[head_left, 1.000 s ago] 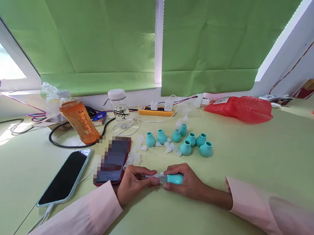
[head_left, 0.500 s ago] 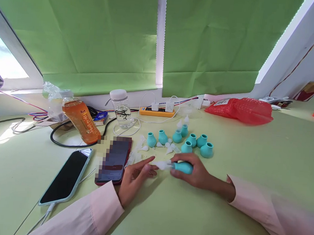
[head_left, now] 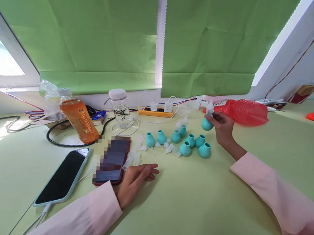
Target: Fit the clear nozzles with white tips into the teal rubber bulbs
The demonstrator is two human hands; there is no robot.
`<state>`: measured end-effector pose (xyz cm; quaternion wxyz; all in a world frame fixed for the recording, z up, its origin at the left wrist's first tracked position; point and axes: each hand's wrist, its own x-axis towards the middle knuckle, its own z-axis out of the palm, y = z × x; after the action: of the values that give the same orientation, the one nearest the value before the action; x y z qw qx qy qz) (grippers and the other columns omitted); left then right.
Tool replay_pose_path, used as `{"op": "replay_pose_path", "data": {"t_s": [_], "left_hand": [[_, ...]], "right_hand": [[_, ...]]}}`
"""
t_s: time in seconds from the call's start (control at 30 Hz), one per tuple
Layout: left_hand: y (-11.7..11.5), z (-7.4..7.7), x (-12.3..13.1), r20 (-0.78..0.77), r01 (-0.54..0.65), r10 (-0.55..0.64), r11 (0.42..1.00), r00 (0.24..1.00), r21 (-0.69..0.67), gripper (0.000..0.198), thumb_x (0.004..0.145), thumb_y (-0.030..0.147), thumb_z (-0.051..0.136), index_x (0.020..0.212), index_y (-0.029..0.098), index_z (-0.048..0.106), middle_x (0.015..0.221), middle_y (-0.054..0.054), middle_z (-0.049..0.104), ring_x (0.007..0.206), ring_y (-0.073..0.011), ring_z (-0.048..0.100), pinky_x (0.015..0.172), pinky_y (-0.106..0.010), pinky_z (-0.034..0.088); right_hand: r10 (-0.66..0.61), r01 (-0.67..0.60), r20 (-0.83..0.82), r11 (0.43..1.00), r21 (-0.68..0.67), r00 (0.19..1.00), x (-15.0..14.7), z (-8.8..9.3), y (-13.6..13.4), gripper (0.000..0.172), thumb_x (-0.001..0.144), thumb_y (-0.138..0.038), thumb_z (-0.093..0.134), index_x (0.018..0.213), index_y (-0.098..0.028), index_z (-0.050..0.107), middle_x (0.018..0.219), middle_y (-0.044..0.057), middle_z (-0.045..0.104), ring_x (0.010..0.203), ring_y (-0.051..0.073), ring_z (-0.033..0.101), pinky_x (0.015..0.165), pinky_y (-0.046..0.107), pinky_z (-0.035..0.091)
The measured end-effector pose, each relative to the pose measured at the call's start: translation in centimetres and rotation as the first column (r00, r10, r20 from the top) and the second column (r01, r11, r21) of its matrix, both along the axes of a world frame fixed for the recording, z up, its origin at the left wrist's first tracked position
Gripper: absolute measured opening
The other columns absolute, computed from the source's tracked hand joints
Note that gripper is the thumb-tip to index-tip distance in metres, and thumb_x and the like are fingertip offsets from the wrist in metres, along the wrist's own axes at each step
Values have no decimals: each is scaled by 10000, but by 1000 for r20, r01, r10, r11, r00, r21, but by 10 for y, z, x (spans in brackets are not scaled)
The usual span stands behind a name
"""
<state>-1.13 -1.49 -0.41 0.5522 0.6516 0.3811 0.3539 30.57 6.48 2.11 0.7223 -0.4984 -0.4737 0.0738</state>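
Observation:
My right hand (head_left: 223,126) is raised at the right, its fingers closed around the neck of a turquoise bulb syringe (head_left: 207,124) that stands upright with a whitish translucent nozzle on top. Low in the middle, my left hand (head_left: 138,180) rests on the table, empty, fingers loosely stretched with the lower ones a little bent. Ahead of it lie loose clear plastic nozzle parts (head_left: 168,150) and short tubes (head_left: 128,161). Several open turquoise bulbs (head_left: 204,150) stand in a group behind them. Two bulbs with nozzles fitted (head_left: 183,130) stand at the back of that group.
A phone in a red case (head_left: 112,161) and a pale-cased phone on a cable (head_left: 63,177) lie left. Behind are an orange drink bottle (head_left: 79,117), a clear water bottle (head_left: 121,111), a yellow power strip (head_left: 156,112) and a red bubble-wrap bag (head_left: 247,112).
My right hand has moved away from my left, up and to the right, carrying the bulb syringe and turning it upright. My left hand stays nearly in place, no longer near the nozzle.

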Motion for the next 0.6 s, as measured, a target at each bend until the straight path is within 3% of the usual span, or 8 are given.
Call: {"op": "replay_pose_path", "data": {"t_s": [0.13,0.3,0.43,0.6], "left_hand": [[-1,-1,0,-26,-4,4,1000,1000,-7,391,800,390,415,944,88,618,843,-98,662,699,-156,575,662,-282,471],[1,-4,0,-45,-1,1,1000,999,-3,379,801,386,415,927,94,622,853,-95,660,706,-154,574,666,-278,471],[0,-4,-1,-101,-13,19,998,995,57,358,799,381,421,866,106,640,816,-82,661,685,-153,576,648,-269,471],[-3,-1,-2,-217,-28,99,951,971,307,298,813,327,411,822,153,652,803,-57,659,764,-171,585,700,-272,452]], "right_hand": [[-32,35,24,985,-168,999,18,-22,15,308,511,-343,679,749,-183,568,720,25,606,695,183,585,628,310,485],[11,43,126,908,-416,992,19,-37,16,298,527,-272,653,777,-158,540,646,16,619,620,169,589,554,277,468],[8,71,177,897,-437,984,15,-39,14,298,541,-250,632,803,-160,524,671,18,617,640,173,582,603,306,461],[-121,210,274,922,-324,954,10,-32,11,453,542,-274,632,944,-178,446,901,63,571,768,202,553,663,364,457]]}}
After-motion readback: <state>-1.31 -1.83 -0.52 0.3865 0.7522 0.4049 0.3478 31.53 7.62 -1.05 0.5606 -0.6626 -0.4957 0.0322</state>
